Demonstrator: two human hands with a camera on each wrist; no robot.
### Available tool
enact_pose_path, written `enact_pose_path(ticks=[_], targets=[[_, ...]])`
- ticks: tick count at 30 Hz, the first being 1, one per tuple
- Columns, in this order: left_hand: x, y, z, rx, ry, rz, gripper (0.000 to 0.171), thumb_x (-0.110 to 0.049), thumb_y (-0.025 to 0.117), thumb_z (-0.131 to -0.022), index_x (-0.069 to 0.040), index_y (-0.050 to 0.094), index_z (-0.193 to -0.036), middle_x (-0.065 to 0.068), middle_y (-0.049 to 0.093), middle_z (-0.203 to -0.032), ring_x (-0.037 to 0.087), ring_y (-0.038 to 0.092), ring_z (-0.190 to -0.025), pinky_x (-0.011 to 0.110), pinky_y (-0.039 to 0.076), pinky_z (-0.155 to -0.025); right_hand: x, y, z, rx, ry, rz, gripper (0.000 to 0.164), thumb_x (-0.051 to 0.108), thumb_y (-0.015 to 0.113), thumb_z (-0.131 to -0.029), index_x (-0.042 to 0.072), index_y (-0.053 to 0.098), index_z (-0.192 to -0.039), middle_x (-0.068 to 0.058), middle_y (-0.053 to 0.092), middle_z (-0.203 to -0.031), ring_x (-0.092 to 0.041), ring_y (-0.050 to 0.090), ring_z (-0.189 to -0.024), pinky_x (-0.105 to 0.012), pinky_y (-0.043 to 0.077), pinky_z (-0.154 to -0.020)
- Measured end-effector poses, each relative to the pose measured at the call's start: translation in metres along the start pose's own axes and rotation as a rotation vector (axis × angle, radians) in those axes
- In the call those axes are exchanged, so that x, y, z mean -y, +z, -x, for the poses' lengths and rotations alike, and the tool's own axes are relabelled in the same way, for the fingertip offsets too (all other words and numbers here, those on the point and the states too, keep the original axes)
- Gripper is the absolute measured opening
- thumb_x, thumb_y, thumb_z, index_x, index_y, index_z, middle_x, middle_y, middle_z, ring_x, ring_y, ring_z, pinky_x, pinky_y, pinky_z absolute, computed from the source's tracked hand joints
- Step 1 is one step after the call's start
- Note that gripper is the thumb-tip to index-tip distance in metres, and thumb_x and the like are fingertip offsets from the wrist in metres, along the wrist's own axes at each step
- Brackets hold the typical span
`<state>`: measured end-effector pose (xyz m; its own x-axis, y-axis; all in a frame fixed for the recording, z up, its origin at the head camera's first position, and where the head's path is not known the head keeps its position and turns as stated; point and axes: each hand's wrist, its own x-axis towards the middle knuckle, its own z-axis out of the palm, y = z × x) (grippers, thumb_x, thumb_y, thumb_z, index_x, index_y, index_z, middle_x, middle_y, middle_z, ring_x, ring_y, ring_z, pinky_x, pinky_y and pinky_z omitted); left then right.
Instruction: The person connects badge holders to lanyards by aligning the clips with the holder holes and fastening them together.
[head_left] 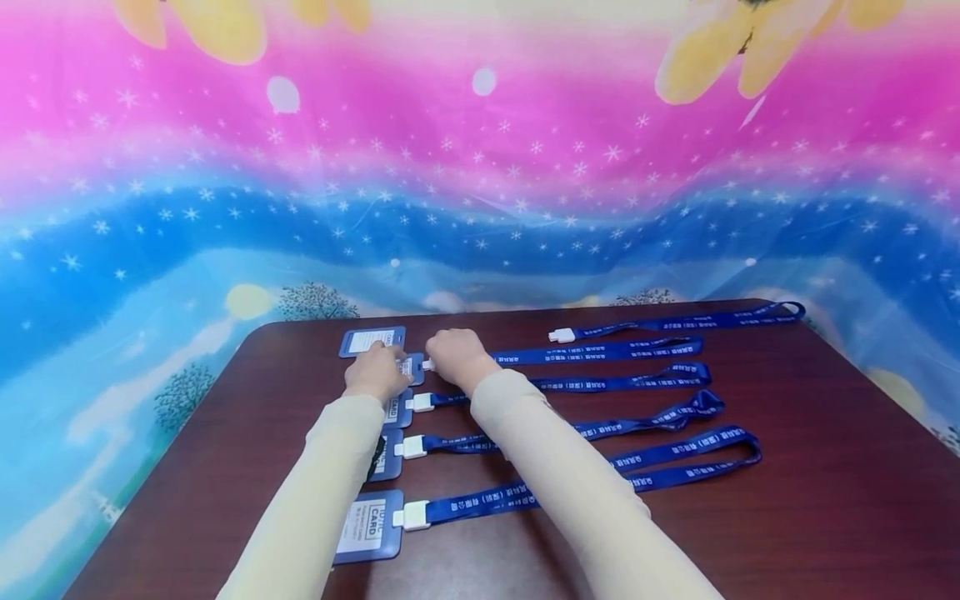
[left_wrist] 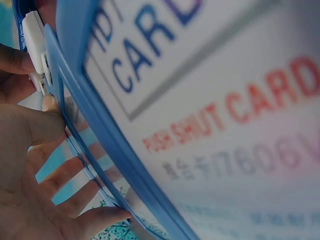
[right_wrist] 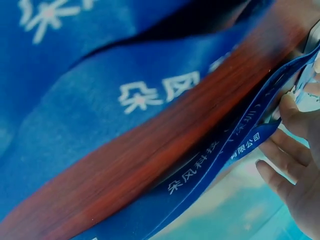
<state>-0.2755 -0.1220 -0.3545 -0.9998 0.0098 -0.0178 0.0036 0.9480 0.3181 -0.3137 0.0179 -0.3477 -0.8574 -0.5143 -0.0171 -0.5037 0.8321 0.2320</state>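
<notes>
My left hand (head_left: 377, 369) holds a blue card holder (head_left: 411, 367), second from the back of the row, by its edge. In the left wrist view the thumb is at the holder's end beside a white clip (left_wrist: 35, 42), with the fingers spread along the holder's other side. My right hand (head_left: 459, 358) pinches that white clip at the end of a blue printed lanyard (head_left: 592, 352). The lanyard trails to the right over the table. Whether clip and holder are fully joined cannot be told. Behind the left hand lies another card holder (head_left: 362, 341), apart from any clip.
A separate lanyard (head_left: 675, 322) with its white clip (head_left: 561, 336) lies at the back right. Toward the front, several card holders (head_left: 393, 546) lie joined to lanyards (head_left: 487, 500) on the brown table (head_left: 810, 500). A patterned curtain (head_left: 480, 183) hangs behind.
</notes>
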Motion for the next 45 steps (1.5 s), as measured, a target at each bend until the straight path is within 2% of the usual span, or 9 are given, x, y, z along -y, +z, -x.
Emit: enact_pose_path(ticks=[10,20,35,45], targets=[[0.006,0.002,-0.002,0.003,0.027,0.026,0.046,-0.024,0.074,-0.09,-0.005,0.064,-0.13,0.022,0.053,-0.131,0.04,0.056,-0.115,0.056,0.047,-0.095,0.01,0.003,-0.008,-0.035,-0.034,0.042,0.022,0.031,0.065,-0.097,0.017,0.075,-0.111,0.001,0.073,-0.096,-0.013,0.068,-0.085,-0.029,0.057,-0.079],[0.003,0.004,-0.002,0.004,0.034,0.037,0.047,-0.023,0.074,-0.089,-0.004,0.063,-0.131,0.022,0.053,-0.132,0.038,0.057,-0.114,0.054,0.047,-0.096,0.015,0.002,-0.008,-0.028,-0.014,0.028,0.02,0.021,0.065,-0.098,0.016,0.073,-0.115,0.0,0.072,-0.102,-0.015,0.067,-0.093,-0.03,0.056,-0.083],[0.003,0.005,-0.003,-0.012,0.042,0.015,0.046,-0.022,0.074,-0.09,-0.004,0.063,-0.131,0.026,0.048,-0.14,0.042,0.053,-0.121,0.055,0.046,-0.097,0.018,0.004,-0.011,-0.036,-0.016,0.069,0.02,0.019,0.065,-0.098,0.016,0.074,-0.116,-0.001,0.072,-0.104,-0.015,0.068,-0.095,-0.031,0.056,-0.082],[0.003,0.007,-0.004,-0.005,0.03,0.021,0.05,-0.024,0.074,-0.09,-0.004,0.061,-0.134,0.025,0.047,-0.141,0.041,0.053,-0.121,0.053,0.046,-0.099,0.021,0.003,-0.011,-0.022,-0.018,0.042,0.023,0.02,0.065,-0.098,0.016,0.073,-0.119,-0.001,0.072,-0.107,-0.016,0.067,-0.098,-0.032,0.055,-0.086]])
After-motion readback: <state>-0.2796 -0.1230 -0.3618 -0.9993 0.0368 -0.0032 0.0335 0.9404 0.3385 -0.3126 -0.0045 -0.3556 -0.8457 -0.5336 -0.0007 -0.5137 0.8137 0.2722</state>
